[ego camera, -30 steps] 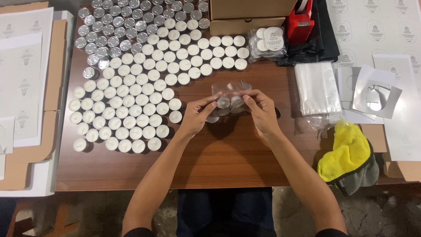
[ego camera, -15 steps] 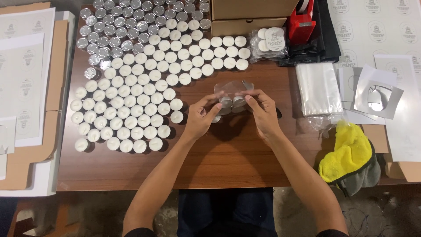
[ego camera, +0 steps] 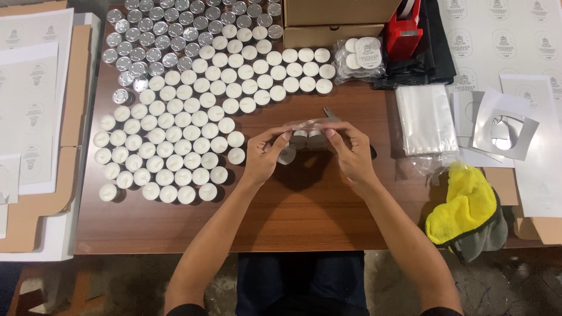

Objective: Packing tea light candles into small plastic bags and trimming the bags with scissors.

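A yellow cloth (ego camera: 462, 212) lies at the near right edge of the wooden table (ego camera: 304, 216); left of the hands, rows of white tealight candles (ego camera: 170, 158) crowd the surface; a stack of clear bags (ego camera: 425, 119) sits to the right; a red tape dispenser (ego camera: 404, 29) and cardboard boxes (ego camera: 336, 20) stand farthest. Above the table's middle, the left hand (ego camera: 264, 155) and right hand (ego camera: 351, 149) pinch a clear bag of tealights (ego camera: 305, 134) between curled fingertips; it is see-through, several white candles inside.
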